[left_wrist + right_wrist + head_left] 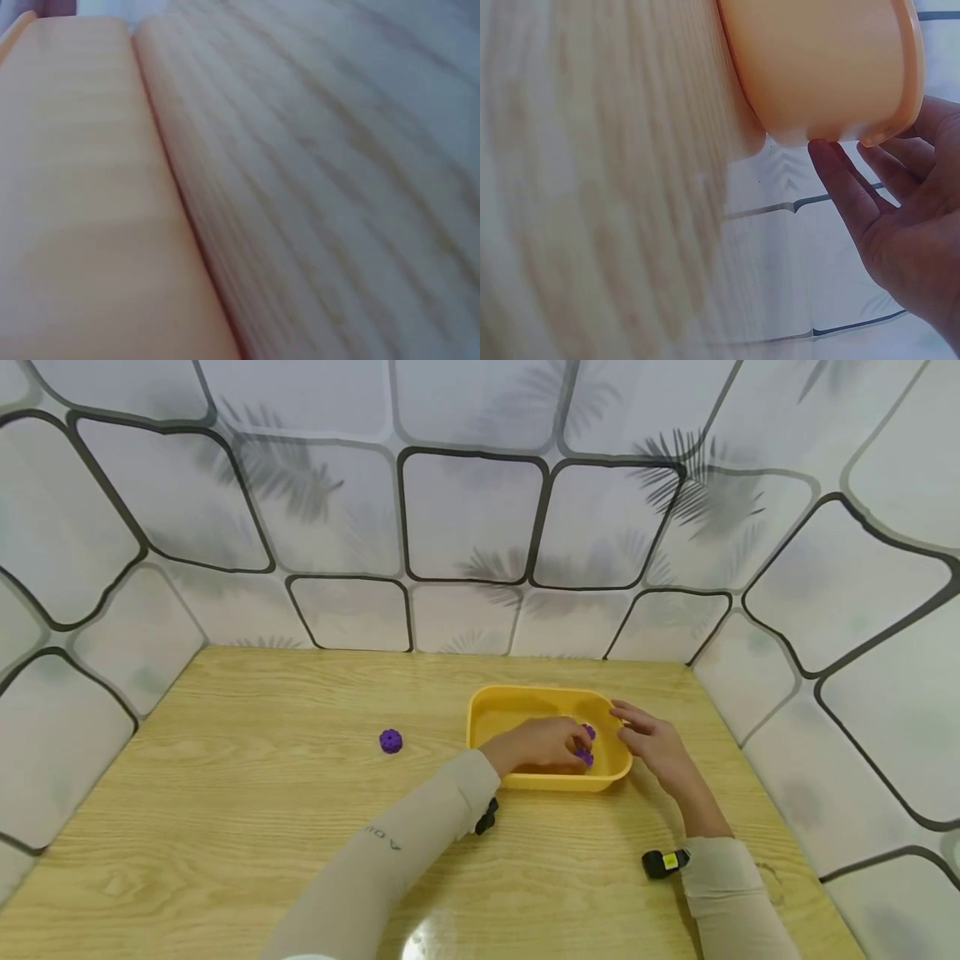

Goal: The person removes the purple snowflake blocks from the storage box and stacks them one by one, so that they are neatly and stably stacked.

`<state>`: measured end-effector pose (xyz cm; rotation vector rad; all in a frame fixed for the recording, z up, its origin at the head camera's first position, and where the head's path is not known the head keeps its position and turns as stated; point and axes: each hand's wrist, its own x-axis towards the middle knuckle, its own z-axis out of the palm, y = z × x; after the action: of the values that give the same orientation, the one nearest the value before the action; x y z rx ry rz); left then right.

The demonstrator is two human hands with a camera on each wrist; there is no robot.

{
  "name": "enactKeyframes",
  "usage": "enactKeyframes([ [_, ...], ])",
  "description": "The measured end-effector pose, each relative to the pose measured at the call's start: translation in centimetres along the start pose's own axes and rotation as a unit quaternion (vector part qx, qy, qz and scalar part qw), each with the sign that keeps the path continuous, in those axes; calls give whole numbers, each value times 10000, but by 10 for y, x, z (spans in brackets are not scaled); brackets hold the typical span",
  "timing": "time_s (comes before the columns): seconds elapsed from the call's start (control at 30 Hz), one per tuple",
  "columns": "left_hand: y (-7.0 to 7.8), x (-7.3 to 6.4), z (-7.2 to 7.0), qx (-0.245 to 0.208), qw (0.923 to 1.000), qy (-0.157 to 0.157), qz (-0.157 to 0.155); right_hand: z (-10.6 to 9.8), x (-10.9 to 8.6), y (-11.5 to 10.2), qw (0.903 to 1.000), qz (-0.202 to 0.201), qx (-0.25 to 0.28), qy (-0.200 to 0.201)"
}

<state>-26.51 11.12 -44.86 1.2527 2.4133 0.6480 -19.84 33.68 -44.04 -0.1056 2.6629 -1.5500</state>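
Observation:
My left hand (551,743) reaches down into a yellow plastic tray (547,782), fingers curled at a small purple notched piece (585,757), which it seems to pinch. Just beyond the fingertips lies a second purple piece (589,732), partly hidden by the hand. At the tray's right end, my right hand (660,752) touches the rim and outer wall with relaxed, spread fingers; in the right wrist view those fingertips (825,154) meet the tray from outside. The left wrist view shows the tray's outer wall (97,210), but not the hand.
A round purple piece with notched edges and small holes (391,741) lies on the wooden table (225,793), left of the tray. Patterned white curtains (472,518) enclose the table at the back and sides. Black wrist devices (663,863) sit at both cuffs.

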Motion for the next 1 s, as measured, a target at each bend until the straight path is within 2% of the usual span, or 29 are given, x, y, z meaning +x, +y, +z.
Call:
enactKeyframes([
  [0.2, -3, -1, -10, -906, 9955, 282, 64, -1, 0, -2, 10000, -35, -70, -17],
  [0.33, -5, -3, -16, -1124, 9921, 494, 263, -1, -1, -4, 10000, 1, -70, -8],
  [0.43, -4, -14, -25, -1284, 9895, 606, 286, -1, -1, -4, 9999, 67, -105, 1],
  [0.63, -13, -48, -49, -1359, 9860, 964, 93, 1, 0, -4, 9998, 100, -175, -1],
  [0.83, -42, -93, -70, -1331, 9788, 1538, -254, 2, 0, -7, 9997, 82, -221, -63],
  [1.0, -69, -138, -78, -1285, 9720, 1829, -722, 1, -1, -8, 9994, 114, -332, -54],
])
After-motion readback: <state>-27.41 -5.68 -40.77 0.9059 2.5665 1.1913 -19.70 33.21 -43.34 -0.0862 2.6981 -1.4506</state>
